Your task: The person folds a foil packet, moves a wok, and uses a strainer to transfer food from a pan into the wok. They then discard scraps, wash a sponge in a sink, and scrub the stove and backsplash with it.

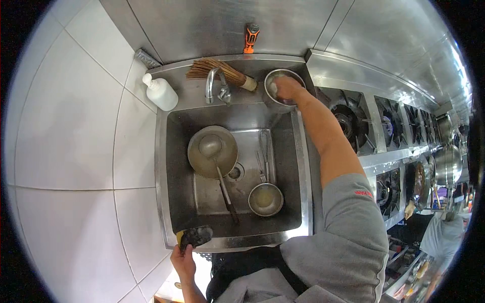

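My left hand is closed on a scouring sponge, dark on its face with a yellow edge, at the sink's front-left rim. My right hand reaches down into a round metal pot on the back-right ledge; its fingers are hidden inside. In the metal sink lies a round pan with a ladle resting across it. To the right are a fork, another long metal utensil and a small metal bowl.
A faucet arches over the sink's back edge, beside a bristle brush. A white pump bottle stands back left. An orange-black tool handle is against the back wall. Gas burners run along the right, where another person stands.
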`<state>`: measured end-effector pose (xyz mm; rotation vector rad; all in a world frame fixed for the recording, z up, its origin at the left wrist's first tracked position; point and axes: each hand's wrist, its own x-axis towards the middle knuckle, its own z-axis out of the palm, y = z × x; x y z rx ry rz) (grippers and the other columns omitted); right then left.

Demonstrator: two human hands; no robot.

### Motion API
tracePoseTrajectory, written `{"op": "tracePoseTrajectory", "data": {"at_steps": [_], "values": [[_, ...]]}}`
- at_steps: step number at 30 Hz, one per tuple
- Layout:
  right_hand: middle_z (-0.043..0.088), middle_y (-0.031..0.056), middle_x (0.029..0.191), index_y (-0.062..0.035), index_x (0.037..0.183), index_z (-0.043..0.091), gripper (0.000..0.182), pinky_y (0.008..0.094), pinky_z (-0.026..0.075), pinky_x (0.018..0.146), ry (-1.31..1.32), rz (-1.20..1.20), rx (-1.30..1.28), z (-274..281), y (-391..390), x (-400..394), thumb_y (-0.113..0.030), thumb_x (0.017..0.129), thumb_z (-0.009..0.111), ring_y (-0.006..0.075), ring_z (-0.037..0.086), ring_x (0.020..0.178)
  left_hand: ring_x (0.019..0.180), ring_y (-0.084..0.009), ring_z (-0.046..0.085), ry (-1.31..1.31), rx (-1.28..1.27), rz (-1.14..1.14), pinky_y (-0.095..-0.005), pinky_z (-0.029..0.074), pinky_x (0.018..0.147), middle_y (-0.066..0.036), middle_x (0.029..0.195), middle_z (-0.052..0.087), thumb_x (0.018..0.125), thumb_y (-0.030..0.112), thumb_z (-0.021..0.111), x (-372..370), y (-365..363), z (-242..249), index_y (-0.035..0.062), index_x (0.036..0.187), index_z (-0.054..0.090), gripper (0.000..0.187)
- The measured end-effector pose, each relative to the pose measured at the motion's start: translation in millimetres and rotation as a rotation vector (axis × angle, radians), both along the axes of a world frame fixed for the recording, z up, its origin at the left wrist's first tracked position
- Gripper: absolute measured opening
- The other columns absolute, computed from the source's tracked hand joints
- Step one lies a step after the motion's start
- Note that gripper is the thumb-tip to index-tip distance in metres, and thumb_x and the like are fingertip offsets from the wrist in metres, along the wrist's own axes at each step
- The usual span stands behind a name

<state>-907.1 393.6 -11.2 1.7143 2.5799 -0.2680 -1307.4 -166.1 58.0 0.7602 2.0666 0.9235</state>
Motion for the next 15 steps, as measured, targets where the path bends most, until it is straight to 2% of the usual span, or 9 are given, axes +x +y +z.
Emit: {"op": "tracePoseTrajectory", "data": {"at_steps": [3,5,7,8,9,10,11,13,15], "values": [[0.066,0.0285,0.094,0.0011,0.092,0.069,0.027,0.0476,0.053,0.084,0.069,-0.026,0.023,2.4,3.6,1.1,-0.013,0.072,0.059,0.0425,0.065,0.098,0.074,-0.0139,0.063,0.116,-0.049,-0.069,-0.0272,0.048,0.071,-0.010,0.083,0.069,0.089,0.003,0.064,-1.1,-10.2,-8.3,-0.0051,0.095,0.062,0.011],[0.065,0.0302,0.091,0.0024,0.088,0.069,0.026,0.0478,0.053,0.082,0.149,-0.042,0.074,-1.5,6.4,7.3,-0.014,0.071,0.059,0.0439,0.065,0.095,0.074,-0.0145,0.063,0.058,-0.013,-0.049,-0.0281,0.048,0.070,-0.011,0.082,0.069,0.088,0.004,0.065,-0.2,-12.5,-20.3,-0.0054,0.095,0.062,0.012],[0.066,0.0302,0.099,0.0020,0.103,0.067,0.037,0.0464,0.053,0.083,0.193,-0.049,-0.059,21.6,-5.1,4.5,-0.017,0.072,0.061,0.0447,0.065,0.097,0.074,-0.0152,0.063,0.003,0.025,-0.036,-0.0290,0.048,0.069,-0.012,0.081,0.069,0.087,0.005,0.066,7.7,-5.4,-22.9,-0.0057,0.094,0.063,0.013],[0.066,0.0302,0.099,0.0020,0.103,0.067,0.037,0.0464,0.053,0.083,0.199,-0.053,-0.054,20.2,-5.9,7.3,-0.017,0.072,0.061,0.0447,0.065,0.097,0.073,-0.0151,0.063,-0.015,0.078,-0.055,-0.0298,0.048,0.068,-0.012,0.080,0.069,0.087,0.007,0.066,15.5,4.7,-22.2,-0.0055,0.093,0.063,0.014],[0.066,0.0296,0.104,0.0017,0.112,0.063,0.044,0.0453,0.053,0.085,0.247,0.003,-0.004,5.6,-0.9,14.0,-0.018,0.072,0.062,0.0445,0.064,0.100,0.072,-0.0150,0.063,-0.034,0.132,-0.074,-0.0306,0.048,0.067,-0.012,0.078,0.068,0.087,0.008,0.067,20.9,15.2,-20.9,-0.0053,0.092,0.063,0.015],[0.065,0.0290,0.109,0.0014,0.121,0.059,0.053,0.0443,0.053,0.087,0.294,0.060,0.045,2.4,-1.0,17.8,-0.020,0.073,0.063,0.0444,0.063,0.103,0.070,-0.0149,0.062,0.111,0.103,-0.184,-0.0308,0.047,0.065,-0.012,0.076,0.067,0.086,0.010,0.068,24.4,26.3,-18.2,-0.0046,0.092,0.063,0.017],[0.065,0.0290,0.109,0.0014,0.121,0.059,0.053,0.0443,0.053,0.087,0.299,0.056,0.049,-1.7,-1.8,20.6,-0.020,0.073,0.063,0.0444,0.063,0.103,0.070,-0.0149,0.062,0.116,0.106,-0.189,-0.0308,0.047,0.065,-0.012,0.076,0.067,0.086,0.010,0.068,30.7,39.5,-15.3,-0.0046,0.092,0.063,0.017],[0.064,0.0259,0.116,-0.0007,0.132,0.049,0.062,0.0428,0.052,0.091,0.064,-0.003,-0.048,8.0,-14.6,16.4,-0.022,0.075,0.063,0.0422,0.061,0.109,0.069,-0.0161,0.061,0.095,0.034,-0.338,-0.0317,0.047,0.063,-0.012,0.074,0.066,0.086,0.011,0.069,53.6,82.7,6.4,-0.0043,0.093,0.063,0.018],[0.066,0.0250,0.112,0.0000,0.123,0.057,0.052,0.0440,0.052,0.090,0.033,-0.048,-0.118,-22.7,6.9,23.2,-0.020,0.075,0.063,0.0409,0.062,0.108,0.064,-0.0162,0.060,0.105,0.168,-0.414,-0.0319,0.046,0.059,-0.012,0.073,0.065,0.086,0.011,0.069,59.3,117.2,-25.0,-0.0047,0.093,0.063,0.019]]}}
